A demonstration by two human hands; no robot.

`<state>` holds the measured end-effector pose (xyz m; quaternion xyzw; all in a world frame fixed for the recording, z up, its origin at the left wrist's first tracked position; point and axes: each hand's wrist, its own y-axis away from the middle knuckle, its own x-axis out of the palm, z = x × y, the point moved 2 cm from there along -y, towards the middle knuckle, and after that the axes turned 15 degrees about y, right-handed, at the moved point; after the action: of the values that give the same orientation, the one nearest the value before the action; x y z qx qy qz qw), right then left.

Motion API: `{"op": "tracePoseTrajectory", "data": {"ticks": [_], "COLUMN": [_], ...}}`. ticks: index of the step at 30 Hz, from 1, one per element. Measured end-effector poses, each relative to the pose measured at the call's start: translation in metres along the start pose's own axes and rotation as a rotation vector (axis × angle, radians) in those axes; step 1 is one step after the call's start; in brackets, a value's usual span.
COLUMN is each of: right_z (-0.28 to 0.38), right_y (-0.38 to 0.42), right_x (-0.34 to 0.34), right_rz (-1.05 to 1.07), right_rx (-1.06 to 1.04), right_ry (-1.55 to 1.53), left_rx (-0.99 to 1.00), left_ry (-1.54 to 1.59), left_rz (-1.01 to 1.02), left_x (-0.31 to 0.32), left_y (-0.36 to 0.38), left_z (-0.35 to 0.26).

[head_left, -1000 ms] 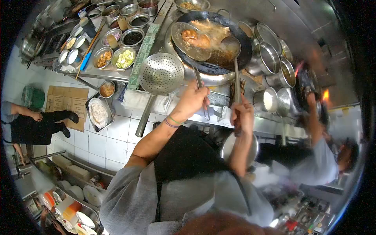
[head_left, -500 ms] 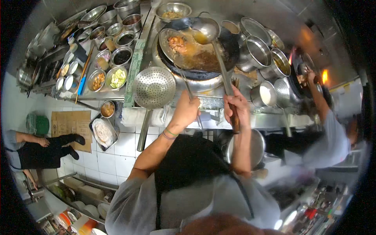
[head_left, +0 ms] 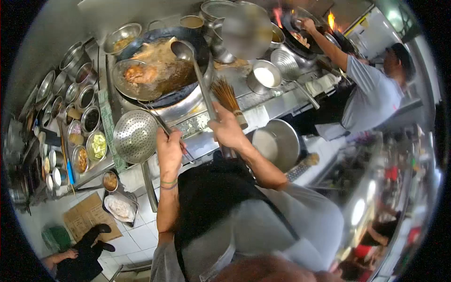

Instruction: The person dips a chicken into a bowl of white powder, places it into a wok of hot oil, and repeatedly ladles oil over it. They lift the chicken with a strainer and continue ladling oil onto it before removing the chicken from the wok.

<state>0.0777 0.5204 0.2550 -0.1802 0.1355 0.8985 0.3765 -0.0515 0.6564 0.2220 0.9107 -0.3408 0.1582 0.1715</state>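
My left hand (head_left: 169,146) is closed around the thin metal handle of a round strainer (head_left: 121,88). The strainer sits in the left part of a large black wok (head_left: 202,49), with a browned piece of meat (head_left: 141,74) on it. Brown oil (head_left: 181,73) fills the wok beside the meat, foaming near the far side. My right hand (head_left: 228,128) grips the long handle of a ladle (head_left: 183,49), whose bowl is over the oil at the wok's far right. A perforated skimmer (head_left: 136,135) rests at the counter's front edge, beside my left hand.
A bamboo brush (head_left: 228,96) stands right of the wok, near a pot of white liquid (head_left: 264,76). Bowls of ingredients (head_left: 97,146) crowd the left. A large pot (head_left: 277,143) is below my right forearm. Another person (head_left: 371,89) works at a flaming wok on the right.
My view has swung to the right, so the wok appears further left. The ladle's bowl has come down from near the wok's far rim toward the oil. Both hands keep their tools.
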Motion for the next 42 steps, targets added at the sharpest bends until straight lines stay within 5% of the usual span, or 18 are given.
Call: {"op": "tracePoseTrajectory", "data": {"ticks": [3,6,7,9,21,25,33,36,39,42], "right_z": [0.017,0.012,0.004,0.014,0.048,0.043,0.022,0.018,0.028,0.007], "right_y": [0.008,0.003,-0.001,0.001,-0.029,-0.024,0.011,0.011,0.007,0.005], "right_x": [-0.014,-0.031,-0.023,-0.017,0.014,0.019,0.027,0.021,0.015,0.004], "right_rz": [0.041,0.285,0.245,0.224,0.197,-0.041,-0.094,-0.032,-0.070,0.323], "right_rx": [0.292,0.232,0.230,0.197,-0.142,-0.141,0.031,0.197,0.351,0.186], "right_ry": [-0.411,-0.799,-1.100,-1.163,-0.416,-0.098,0.051,-0.191,-0.874,-1.040], "left_rx": [0.002,0.010,0.025,0.061,0.037,0.143,0.163,0.084,-0.072,-0.229], "left_ry": [0.035,0.039,0.048,0.019,0.089,0.032,0.232,0.304,0.399,0.619], "left_rz": [-0.025,-0.067,-0.063,-0.041,0.003,-0.015,0.043,0.067,0.169,0.204], "left_x": [0.005,0.004,0.003,-0.005,-0.017,-0.029,-0.041,-0.043,-0.043,-0.039], "left_y": [0.003,0.005,0.001,-0.007,-0.003,-0.004,0.012,0.021,0.019,0.016], "left_z": [-0.007,-0.014,-0.013,-0.008,-0.028,-0.018,-0.013,-0.026,-0.030,-0.046]}}
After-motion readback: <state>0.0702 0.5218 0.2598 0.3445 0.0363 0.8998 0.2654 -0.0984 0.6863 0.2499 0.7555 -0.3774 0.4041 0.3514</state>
